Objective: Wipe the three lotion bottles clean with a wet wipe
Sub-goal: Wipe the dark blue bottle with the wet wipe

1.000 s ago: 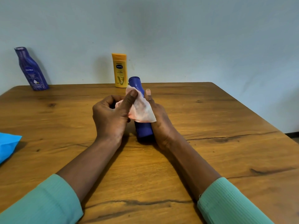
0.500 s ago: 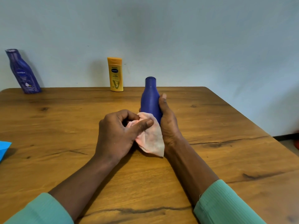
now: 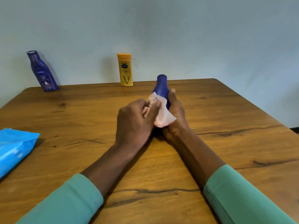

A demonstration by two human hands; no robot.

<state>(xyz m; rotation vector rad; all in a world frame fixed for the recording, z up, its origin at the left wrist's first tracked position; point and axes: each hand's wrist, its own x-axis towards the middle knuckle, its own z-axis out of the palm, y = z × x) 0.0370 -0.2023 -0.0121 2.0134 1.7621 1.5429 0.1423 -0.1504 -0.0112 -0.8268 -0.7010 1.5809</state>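
Wooden table (image 3: pixel 226 110) centre: right hand (image 3: pixel 175 117) grips the blue lotion bottle (image 3: pixel 161 88); left hand (image 3: pixel 134 123), pinching the wet wipe (image 3: pixel 161 117), has rubbed back upward, wiping likely unfinished.

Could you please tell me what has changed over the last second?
The left hand ran the wet wipe down the dark blue bottle from neck to near the base, then back up to mid-height. The right hand keeps gripping that bottle. The yellow bottle and the labelled blue bottle stay at the far edge of the table, untouched; the blue wipe pack stays at the left.
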